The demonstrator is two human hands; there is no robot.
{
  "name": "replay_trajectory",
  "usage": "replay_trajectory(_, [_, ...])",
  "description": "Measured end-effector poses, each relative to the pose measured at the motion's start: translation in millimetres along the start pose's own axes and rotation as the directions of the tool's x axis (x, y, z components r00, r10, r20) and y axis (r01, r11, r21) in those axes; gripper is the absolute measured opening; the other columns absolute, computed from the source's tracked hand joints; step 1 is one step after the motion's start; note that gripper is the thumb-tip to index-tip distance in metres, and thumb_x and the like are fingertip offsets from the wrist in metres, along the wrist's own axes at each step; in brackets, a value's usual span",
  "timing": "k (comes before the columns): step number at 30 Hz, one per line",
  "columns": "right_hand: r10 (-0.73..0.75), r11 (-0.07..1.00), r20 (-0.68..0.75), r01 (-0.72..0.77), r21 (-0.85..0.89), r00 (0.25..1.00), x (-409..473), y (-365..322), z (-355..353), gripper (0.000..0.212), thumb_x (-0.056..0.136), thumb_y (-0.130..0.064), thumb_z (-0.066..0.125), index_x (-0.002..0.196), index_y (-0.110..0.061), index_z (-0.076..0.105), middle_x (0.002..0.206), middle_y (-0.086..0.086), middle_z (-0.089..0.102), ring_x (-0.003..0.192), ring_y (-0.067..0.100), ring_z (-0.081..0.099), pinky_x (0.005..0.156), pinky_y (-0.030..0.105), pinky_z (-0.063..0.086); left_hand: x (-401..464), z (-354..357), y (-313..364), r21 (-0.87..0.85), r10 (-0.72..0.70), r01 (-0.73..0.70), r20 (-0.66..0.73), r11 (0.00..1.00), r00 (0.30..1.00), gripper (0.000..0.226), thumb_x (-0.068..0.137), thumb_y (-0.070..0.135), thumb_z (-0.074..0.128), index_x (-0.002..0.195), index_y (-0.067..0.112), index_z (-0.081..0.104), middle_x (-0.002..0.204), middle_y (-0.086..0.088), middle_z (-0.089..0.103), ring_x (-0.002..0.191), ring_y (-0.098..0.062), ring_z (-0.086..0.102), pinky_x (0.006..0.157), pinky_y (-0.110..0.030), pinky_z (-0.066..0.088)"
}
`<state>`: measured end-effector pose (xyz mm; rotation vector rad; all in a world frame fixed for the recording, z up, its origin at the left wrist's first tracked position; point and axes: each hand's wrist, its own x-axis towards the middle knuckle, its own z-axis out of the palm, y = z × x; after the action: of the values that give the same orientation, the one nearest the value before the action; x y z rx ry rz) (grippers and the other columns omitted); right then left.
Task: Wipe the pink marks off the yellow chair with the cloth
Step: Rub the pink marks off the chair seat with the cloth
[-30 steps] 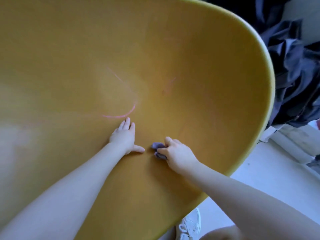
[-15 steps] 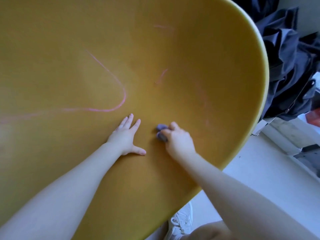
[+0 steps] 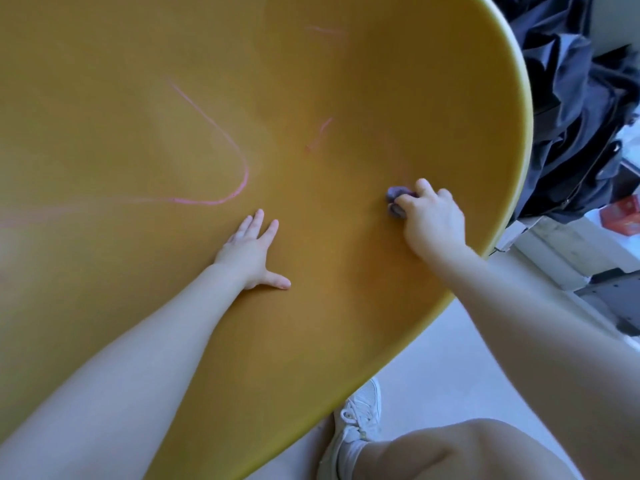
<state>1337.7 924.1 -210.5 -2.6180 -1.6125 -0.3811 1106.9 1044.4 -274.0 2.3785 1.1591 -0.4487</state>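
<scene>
The yellow chair [image 3: 346,306] fills most of the view as a broad curved shell. A long curved pink mark [image 3: 239,188] loops across its middle. A short pink streak [image 3: 320,133] sits right of it, and a faint one [image 3: 325,29] lies near the top. My left hand [image 3: 251,254] rests flat on the shell, fingers spread, just below the loop. My right hand [image 3: 431,223] presses a small bunched purple cloth [image 3: 396,199] against the shell near its right rim; my fingers hide most of the cloth.
Dark blue fabric [image 3: 571,98] is piled beyond the chair's right rim. White and grey boxes [image 3: 571,258] and a red item [image 3: 623,220] lie on the pale floor at right. My white shoe [image 3: 356,427] and knee [image 3: 450,452] sit under the chair's lower edge.
My right hand has slid the cloth to the right, away from my left hand and toward the chair's right rim. The left hand has stayed flat in place.
</scene>
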Motion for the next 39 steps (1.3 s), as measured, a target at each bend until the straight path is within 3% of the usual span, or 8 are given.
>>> replay_trajectory(4, [-0.105, 0.964, 0.103, 0.076, 0.253, 0.989, -67.3, -60.5, 22.9, 0.024, 0.094, -0.03, 0.048, 0.092, -0.018, 0.068, 0.096, 0.009, 0.055, 0.075, 0.03, 0.052, 0.058, 0.027, 0.029, 0.8, -1.8, 3.1, 0.039, -0.014, 0.014, 0.021, 0.999, 1.0, 0.118, 0.069, 0.06, 0.07, 0.149, 0.026, -0.011, 0.153, 0.0, -0.027, 0.144, -0.017, -0.015, 0.116, -0.038, 0.012])
replay_trajectory(8, [-0.118, 0.919, 0.107, 0.067, 0.389, 0.987, -104.9, -95.6, 24.9, 0.031, 0.087, -0.035, 0.045, 0.074, -0.02, 0.069, 0.074, 0.006, 0.053, 0.053, 0.019, 0.034, 0.046, 0.023, 0.029, -2.7, -5.7, 12.2, 0.118, 0.022, -0.023, 0.012, 0.993, 1.0, 0.111, 0.073, 0.059, 0.066, 0.15, 0.024, -0.008, 0.154, -0.002, -0.025, 0.144, -0.021, -0.013, 0.117, -0.038, 0.01])
replay_trajectory(14, [-0.262, 0.951, 0.063, 0.247, 0.187, 0.963, -82.9, -47.7, 6.8, 0.01, 0.076, -0.031, 0.064, 0.073, -0.026, 0.072, 0.07, 0.006, 0.054, 0.051, 0.026, 0.05, 0.045, 0.021, 0.028, -12.0, -2.2, 23.4, 0.076, 0.209, -0.222, 0.152, 0.972, 0.966, 0.108, 0.073, 0.056, 0.068, 0.149, 0.032, -0.006, 0.154, 0.005, -0.024, 0.144, -0.017, -0.013, 0.116, -0.035, 0.008])
replay_trajectory(19, [-0.009, 0.999, -0.121, 0.002, -0.051, 0.993, -8.2, 26.4, -16.9, 0.026, 0.089, -0.023, 0.052, 0.078, -0.006, 0.068, 0.079, 0.018, 0.051, 0.063, 0.031, 0.05, 0.048, 0.028, 0.027, -11.4, -1.4, 27.0, 0.077, 0.182, -0.193, 0.13, 0.978, 0.975, 0.111, 0.071, 0.056, 0.07, 0.148, 0.034, -0.008, 0.154, 0.007, -0.024, 0.144, -0.017, -0.013, 0.116, -0.036, 0.01])
replay_trajectory(23, [0.163, 0.986, -0.023, -0.163, 0.019, 0.986, -13.5, 4.4, -3.6, 0.02, 0.098, -0.018, 0.04, 0.106, -0.006, 0.054, 0.113, 0.019, 0.045, 0.085, 0.035, 0.051, 0.057, 0.033, 0.028, -10.9, 0.4, 27.1, 0.05, 0.175, -0.183, 0.125, 0.982, 0.976, 0.113, 0.07, 0.055, 0.072, 0.148, 0.034, -0.007, 0.154, 0.008, -0.025, 0.144, -0.016, -0.014, 0.116, -0.036, 0.009])
replay_trajectory(31, [-0.169, 0.985, 0.197, 0.16, 0.061, 0.966, -52.2, -44.1, 17.8, 0.023, 0.096, -0.017, 0.039, 0.113, -0.01, 0.053, 0.119, 0.01, 0.044, 0.087, 0.029, 0.05, 0.056, 0.032, 0.03, -10.2, -1.2, 29.1, 0.04, 0.148, -0.151, 0.072, 0.988, 0.986, 0.106, 0.07, 0.062, 0.067, 0.149, 0.036, 0.001, 0.156, 0.012, -0.015, 0.145, -0.016, -0.006, 0.112, -0.039, 0.025])
replay_trajectory(35, [-0.169, 0.985, -0.036, 0.168, -0.047, 0.985, 4.3, 8.9, -7.2, 0.007, 0.079, -0.003, 0.059, 0.083, 0.0, 0.063, 0.091, 0.023, 0.057, 0.058, 0.033, 0.052, 0.046, 0.025, 0.024, -0.8, -11.9, 38.0, 0.001, 0.117, -0.117, -0.023, 0.993, 0.993, 0.093, 0.076, 0.063, 0.06, 0.149, 0.025, 0.016, 0.156, 0.007, 0.008, 0.142, -0.018, 0.012, 0.11, -0.037, 0.03])
replay_trajectory(39, [-0.08, 0.995, -0.235, 0.066, -0.069, 0.969, 48.2, 40.4, -34.4, 0.022, 0.088, -0.005, 0.04, 0.09, 0.003, 0.061, 0.096, 0.027, 0.055, 0.058, 0.032, 0.044, 0.043, 0.021, 0.014, 17.1, -21.1, 52.9, 0.056, 0.078, -0.073, -0.083, 0.996, 0.994, 0.102, 0.078, 0.06, 0.061, 0.15, 0.017, 0.003, 0.157, 0.0, -0.014, 0.145, -0.022, 0.002, 0.112, -0.038, 0.024])
